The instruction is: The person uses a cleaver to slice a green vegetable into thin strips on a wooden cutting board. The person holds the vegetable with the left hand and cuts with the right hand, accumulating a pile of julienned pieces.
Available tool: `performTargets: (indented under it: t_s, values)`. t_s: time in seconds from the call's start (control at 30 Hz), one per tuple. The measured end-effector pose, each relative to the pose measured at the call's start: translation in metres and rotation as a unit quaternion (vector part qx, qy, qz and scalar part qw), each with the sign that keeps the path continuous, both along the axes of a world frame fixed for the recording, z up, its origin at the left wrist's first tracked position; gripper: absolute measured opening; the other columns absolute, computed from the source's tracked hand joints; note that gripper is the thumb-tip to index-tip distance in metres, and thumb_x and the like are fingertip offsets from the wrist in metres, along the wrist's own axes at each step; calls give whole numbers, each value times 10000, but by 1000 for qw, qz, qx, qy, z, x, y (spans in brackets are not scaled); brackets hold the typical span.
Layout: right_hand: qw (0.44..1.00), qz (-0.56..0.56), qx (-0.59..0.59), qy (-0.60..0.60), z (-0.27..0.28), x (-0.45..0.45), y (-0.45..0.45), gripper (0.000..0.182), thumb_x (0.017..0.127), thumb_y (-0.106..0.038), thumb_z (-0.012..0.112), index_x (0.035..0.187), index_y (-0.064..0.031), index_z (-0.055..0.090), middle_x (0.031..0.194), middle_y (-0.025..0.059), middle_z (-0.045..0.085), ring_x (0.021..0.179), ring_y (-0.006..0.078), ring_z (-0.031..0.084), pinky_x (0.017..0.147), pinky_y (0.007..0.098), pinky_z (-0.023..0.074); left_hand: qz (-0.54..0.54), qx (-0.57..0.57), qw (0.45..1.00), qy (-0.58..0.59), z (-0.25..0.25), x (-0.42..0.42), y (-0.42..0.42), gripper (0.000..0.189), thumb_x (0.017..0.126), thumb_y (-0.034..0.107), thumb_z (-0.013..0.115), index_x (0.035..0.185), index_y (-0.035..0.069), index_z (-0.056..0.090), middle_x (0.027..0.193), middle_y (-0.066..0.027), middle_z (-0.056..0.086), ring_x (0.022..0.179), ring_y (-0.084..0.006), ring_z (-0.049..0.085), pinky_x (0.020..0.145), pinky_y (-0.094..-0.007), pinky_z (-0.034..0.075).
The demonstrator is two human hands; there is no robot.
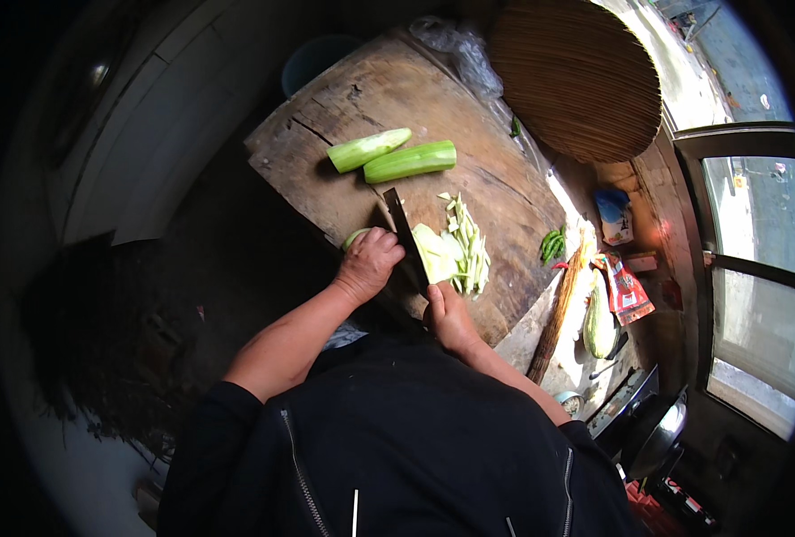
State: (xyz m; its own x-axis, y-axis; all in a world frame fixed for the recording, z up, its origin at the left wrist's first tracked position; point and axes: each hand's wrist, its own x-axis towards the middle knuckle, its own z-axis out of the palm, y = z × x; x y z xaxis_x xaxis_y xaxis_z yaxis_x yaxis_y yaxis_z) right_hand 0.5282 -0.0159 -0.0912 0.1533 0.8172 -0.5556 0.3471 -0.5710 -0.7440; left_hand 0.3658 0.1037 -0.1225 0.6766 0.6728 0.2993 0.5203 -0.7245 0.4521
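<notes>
My right hand [451, 319] is closed around the handle of a dark kitchen cleaver [404, 231], its blade standing on edge over the wooden board [330, 194]. Left of the blade, the curled fingers of my left hand [369, 264] press on a piece of pale green squash [353, 237], mostly hidden under them. Thin squash slices [436, 254] lie just right of the blade. Beside them is a heap of squash strips [468, 252]. Two peeled squash lengths [411, 161] rest farther up the board.
Green chillies [553, 246], a whole striped squash [599, 322], a red packet [627, 288] and a bundle of stalks [558, 309] lie along the right. A round woven stalk lid [575, 80] and a clear plastic bag [464, 54] stand at the back. A window [753, 208] is at far right.
</notes>
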Motion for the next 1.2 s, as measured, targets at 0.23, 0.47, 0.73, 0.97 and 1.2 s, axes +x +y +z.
performTargets:
  t_s: [0.23, 0.47, 0.73, 0.97, 1.2]
  values:
    - [991, -19, -6, 133, 15, 15, 3, 335, 993, -334, 354, 853, -43, 442, 592, 51, 497, 496, 138, 471, 478, 290, 397, 2, -3, 1000, 26, 1, -1, 1, 194, 640, 73, 607, 830, 102, 581, 879, -46, 547, 886, -247, 521, 784, -360, 450]
    - [985, -9, -94, 144, 65, 29, 8, 387, 991, -356, 354, 846, -19, 478, 623, 62, 529, 562, 148, 513, 559, 302, 428, -4, -4, 1000, 2, -5, -3, 0, 176, 640, 84, 606, 814, 105, 586, 884, -48, 545, 882, -248, 523, 789, -362, 449]
    - [999, 5, 24, 31, -9, -2, 6, 395, 983, -370, 362, 915, -4, 495, 638, 114, 533, 543, 204, 505, 528, 328, 416, -2, 1, 1000, -1, 0, -3, -1, 170, 638, 75, 619, 798, 104, 571, 884, -51, 540, 870, -252, 526, 777, -374, 454]
    - [990, -11, 32, 138, -7, 10, 1, 340, 998, -350, 316, 900, -48, 439, 576, 57, 488, 452, 137, 452, 438, 274, 385, 5, 17, 1000, 11, -1, -4, 1, 113, 722, 136, 524, 815, 132, 587, 891, -29, 550, 879, -225, 519, 784, -344, 441]
    - [981, -17, -85, 172, 63, 26, 13, 399, 990, -371, 350, 855, -19, 481, 612, 51, 519, 551, 140, 497, 538, 295, 419, -6, -3, 1000, -3, -6, -6, -1, 188, 636, 71, 619, 819, 97, 586, 894, -52, 553, 882, -246, 531, 788, -369, 454]
